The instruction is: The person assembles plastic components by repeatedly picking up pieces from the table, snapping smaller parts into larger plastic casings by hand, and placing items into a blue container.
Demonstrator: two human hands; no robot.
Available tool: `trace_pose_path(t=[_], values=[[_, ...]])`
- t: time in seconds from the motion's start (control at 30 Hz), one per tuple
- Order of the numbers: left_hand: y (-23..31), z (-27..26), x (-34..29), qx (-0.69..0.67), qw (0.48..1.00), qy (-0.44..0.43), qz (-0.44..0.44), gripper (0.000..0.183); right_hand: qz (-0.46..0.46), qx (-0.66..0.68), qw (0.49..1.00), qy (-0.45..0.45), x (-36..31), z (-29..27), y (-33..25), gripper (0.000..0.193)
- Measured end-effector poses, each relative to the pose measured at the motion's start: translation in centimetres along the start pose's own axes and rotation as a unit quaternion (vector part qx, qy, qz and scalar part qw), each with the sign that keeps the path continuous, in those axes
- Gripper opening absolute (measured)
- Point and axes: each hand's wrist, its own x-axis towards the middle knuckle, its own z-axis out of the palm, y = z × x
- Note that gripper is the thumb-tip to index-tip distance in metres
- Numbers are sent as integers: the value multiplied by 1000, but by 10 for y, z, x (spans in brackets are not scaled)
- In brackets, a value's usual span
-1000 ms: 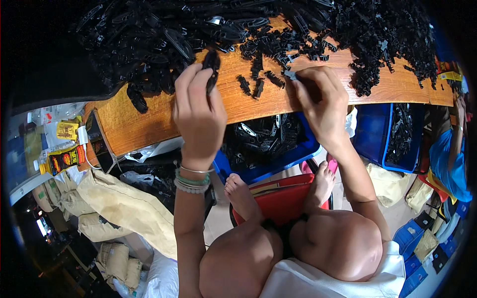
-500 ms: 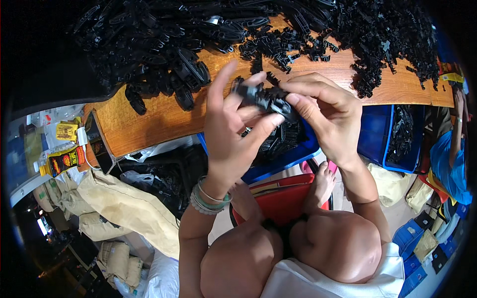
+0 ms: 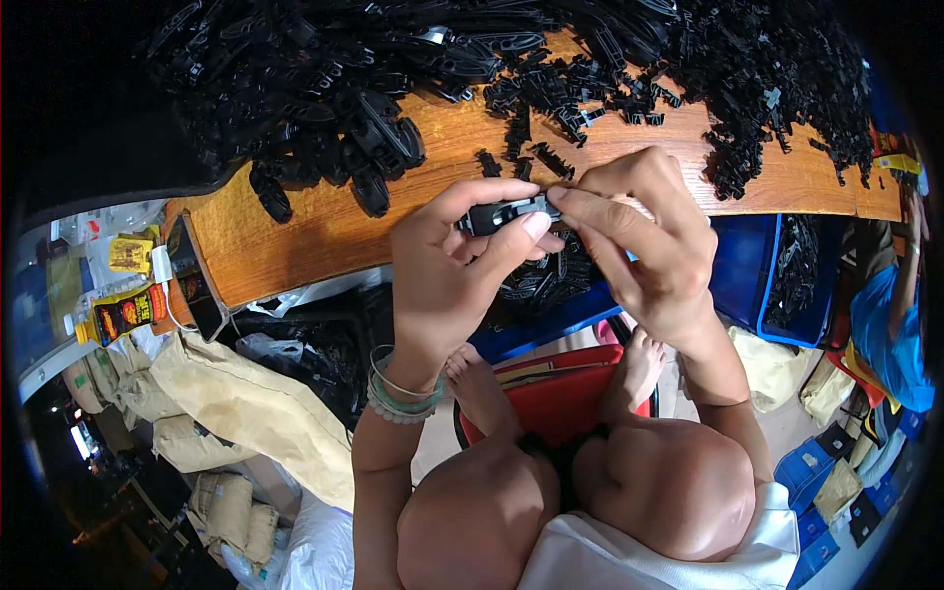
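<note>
Above the table's near edge, my left hand (image 3: 447, 265) grips a small black plastic part (image 3: 492, 214) with its thumb on top and fingers around it. My right hand (image 3: 649, 246) has thumb and forefinger pinched at the part's right end; whether a second small piece is between them is hidden. Just beyond the hands, a few small black clips (image 3: 553, 159) lie on the wooden table (image 3: 305, 231). Below them, a blue bin (image 3: 560, 327) holds more black plastic pieces (image 3: 551, 280).
Long black parts (image 3: 275, 88) are heaped at the far left, small black clips (image 3: 767, 98) at the far right. Another blue bin (image 3: 766, 295) stands to the right. Sacks (image 3: 256, 403) lie at lower left. Someone in a blue shirt (image 3: 890, 324) is at the right edge.
The black part has turned from a slant to nearly level. My left fingers, spread before, have closed around it, and my right hand has shifted slightly lower.
</note>
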Motion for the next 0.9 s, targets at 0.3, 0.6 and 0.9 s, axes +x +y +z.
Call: trace_pose_path(t=[0.3,0.6,0.9], values=[[3,-8,-6,113,988,-61,84,21,220,245,943,-46,-8,1,1,25],[-4,-41,13,351,895,73,264,17,186,225,938,-186,-22,-10,8,19],[0,-69,51,556,733,301,249,25,161,-95,982,-22,-3,26,19,12]])
